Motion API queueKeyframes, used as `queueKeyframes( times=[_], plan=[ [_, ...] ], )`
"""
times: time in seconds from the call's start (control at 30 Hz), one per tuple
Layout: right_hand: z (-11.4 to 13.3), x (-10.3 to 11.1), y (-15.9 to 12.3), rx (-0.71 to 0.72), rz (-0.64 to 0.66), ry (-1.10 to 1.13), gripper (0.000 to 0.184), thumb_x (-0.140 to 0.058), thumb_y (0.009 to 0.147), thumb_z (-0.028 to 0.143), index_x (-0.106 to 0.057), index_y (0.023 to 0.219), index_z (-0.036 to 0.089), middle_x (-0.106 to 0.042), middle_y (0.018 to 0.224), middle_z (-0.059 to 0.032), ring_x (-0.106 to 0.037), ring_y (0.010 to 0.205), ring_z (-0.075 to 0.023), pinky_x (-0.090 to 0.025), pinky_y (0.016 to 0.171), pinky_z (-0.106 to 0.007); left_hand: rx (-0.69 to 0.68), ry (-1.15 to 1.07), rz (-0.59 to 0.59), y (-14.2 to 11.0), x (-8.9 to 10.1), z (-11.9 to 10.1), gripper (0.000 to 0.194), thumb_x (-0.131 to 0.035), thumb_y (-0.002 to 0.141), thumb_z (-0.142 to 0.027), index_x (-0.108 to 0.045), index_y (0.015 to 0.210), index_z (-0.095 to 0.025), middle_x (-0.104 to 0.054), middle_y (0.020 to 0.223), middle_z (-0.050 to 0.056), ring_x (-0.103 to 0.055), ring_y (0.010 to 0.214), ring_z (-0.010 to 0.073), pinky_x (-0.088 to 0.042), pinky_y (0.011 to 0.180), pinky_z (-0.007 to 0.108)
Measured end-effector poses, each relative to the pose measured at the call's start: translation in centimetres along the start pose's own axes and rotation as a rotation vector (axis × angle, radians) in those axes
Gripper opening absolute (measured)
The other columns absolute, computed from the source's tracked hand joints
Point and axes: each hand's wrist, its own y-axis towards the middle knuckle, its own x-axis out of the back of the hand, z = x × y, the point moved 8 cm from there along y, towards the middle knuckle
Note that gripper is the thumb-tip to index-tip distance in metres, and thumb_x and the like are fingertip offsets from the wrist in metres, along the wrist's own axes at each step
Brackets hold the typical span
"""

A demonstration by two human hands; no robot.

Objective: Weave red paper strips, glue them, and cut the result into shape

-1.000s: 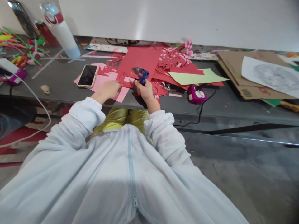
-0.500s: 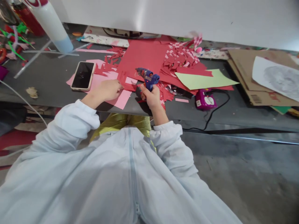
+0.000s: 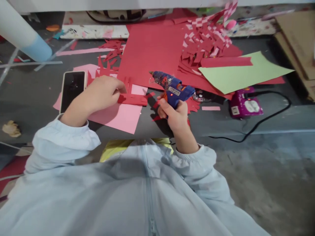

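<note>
My right hand point(image 3: 178, 118) is wrapped round the grip of a blue hot glue gun point(image 3: 173, 88). Its nozzle points left and a small red light glows on its side. My left hand point(image 3: 104, 91), fingers bent together, is at the left end of some red paper strips point(image 3: 134, 99) and seems to pinch one; the fingertips partly hide the contact. Those strips lie over a pink paper sheet point(image 3: 123, 118) near the table's front edge. A phone point(image 3: 73, 90) rests beside my left wrist. Behind both hands lies a large red paper sheet point(image 3: 154, 49).
Red and pink woven paper pieces point(image 3: 206, 42) are heaped at the back right. A light green sheet point(image 3: 236, 75) overlaps a purple power block point(image 3: 246, 105) with a black cord point(image 3: 267, 121). Cardboard point(image 3: 299, 42) lies far right; a white-and-blue bottle point(image 3: 27, 36) stands at left.
The view has moved closer and tilted down to the table. My right hand still holds the glue gun, its nozzle pointing left. My left hand stays by the red strips, its fingers arched a little higher.
</note>
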Motion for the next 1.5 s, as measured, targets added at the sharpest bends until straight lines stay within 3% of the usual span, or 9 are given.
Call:
queueKeyframes(
  times=[0.13,0.5,0.63,0.77,0.87,1.0,1.13,1.3,1.5],
  plan=[
    [0.3,-0.2,-0.2,-0.007,0.012,-0.004,0.039,-0.078,0.076,0.057,-0.063,0.086,0.022,-0.043,0.048,0.0104,-0.038,0.038,-0.0068,-0.033,0.040,-0.024,-0.017,-0.004,-0.103,0.3,0.5,0.5,0.041,-0.037,0.083,-0.014,-0.074,0.102,-0.017,-0.077,0.107,0.006,-0.069,0.102,0.0235,-0.050,0.088,0.034],
    [-0.5,0.2,-0.7,-0.066,0.051,-0.129,0.033,-0.072,0.084,0.053,-0.064,0.095,0.022,-0.052,0.057,0.0075,-0.041,0.042,-0.0074,-0.036,0.043,-0.025,-0.137,0.085,-0.052,0.2,-1.7,0.2,0.041,-0.034,0.086,-0.012,-0.072,0.103,-0.017,-0.075,0.111,0.008,-0.066,0.109,0.0256,-0.050,0.091,0.036],
    [-0.3,0.3,-0.9,-0.045,0.034,-0.159,0.028,-0.072,0.086,0.047,-0.065,0.097,0.022,-0.046,0.053,0.0094,-0.040,0.042,-0.0073,-0.037,0.044,-0.025,-0.198,0.080,-0.054,0.1,-2.2,-0.1,0.041,-0.036,0.085,-0.011,-0.072,0.103,-0.017,-0.075,0.109,0.008,-0.066,0.104,0.0252,-0.052,0.089,0.036],
    [-0.3,0.3,-1.0,-0.043,0.039,-0.161,0.027,-0.071,0.087,0.046,-0.066,0.098,0.022,-0.046,0.053,0.0093,-0.041,0.042,-0.0074,-0.037,0.045,-0.025,-0.269,0.055,-0.114,-0.1,-2.4,-0.4,0.038,-0.036,0.090,-0.014,-0.073,0.099,-0.017,-0.074,0.106,0.008,-0.065,0.100,0.0249,-0.052,0.087,0.036],
    [0.1,0.2,-1.1,-0.048,0.025,-0.180,0.028,-0.071,0.086,0.048,-0.065,0.096,0.022,-0.047,0.054,0.0092,-0.041,0.042,-0.0077,-0.038,0.044,-0.025,-0.300,0.017,-0.172,-0.2,-2.2,-0.5,0.036,-0.037,0.096,-0.023,-0.070,0.108,-0.015,-0.071,0.109,0.011,-0.062,0.105,0.0271,-0.050,0.096,0.042],
    [1.9,-0.6,-0.9,-0.104,-0.037,-0.343,0.026,-0.073,0.082,0.042,-0.066,0.095,0.020,-0.052,0.055,0.0084,-0.047,0.042,-0.0088,-0.043,0.045,-0.026,-0.240,-0.014,-0.160,0.1,-2.3,0.2,0.035,-0.048,0.094,-0.037,-0.067,0.112,-0.014,-0.066,0.110,0.014,-0.058,0.113,0.0318,-0.048,0.098,0.046],
    [3.0,-1.9,0.1,-0.157,-0.059,-0.548,0.020,-0.071,0.079,0.032,-0.068,0.094,0.020,-0.060,0.052,0.0058,-0.057,0.045,-0.0137,-0.052,0.054,-0.031,-0.198,-0.033,-0.187,0.4,-2.5,0.8,0.035,-0.047,0.096,-0.038,-0.068,0.109,-0.014,-0.064,0.105,0.012,-0.059,0.107,0.0308,-0.048,0.095,0.046],
    [3.6,-2.7,1.9,0.071,-0.173,-0.906,0.020,-0.072,0.073,0.032,-0.066,0.091,0.024,-0.075,0.076,-0.0038,-0.073,0.076,-0.0278,-0.058,0.077,-0.046,-0.221,-0.069,-0.233,0.5,-3.3,0.8,0.031,-0.048,0.097,-0.036,-0.069,0.103,-0.015,-0.063,0.095,0.010,-0.060,0.098,0.0266,-0.048,0.090,0.041],
    [2.3,-2.9,2.5,0.118,-0.182,-1.064,0.029,-0.066,0.076,0.032,-0.064,0.104,0.024,-0.077,0.082,-0.0050,-0.075,0.082,-0.0310,-0.057,0.075,-0.045,-0.230,-0.096,-0.246,0.6,-4.0,0.7,0.034,-0.044,0.100,-0.036,-0.070,0.104,-0.014,-0.063,0.098,0.011,-0.060,0.099,0.0272,-0.048,0.085,0.040]
  ],
)
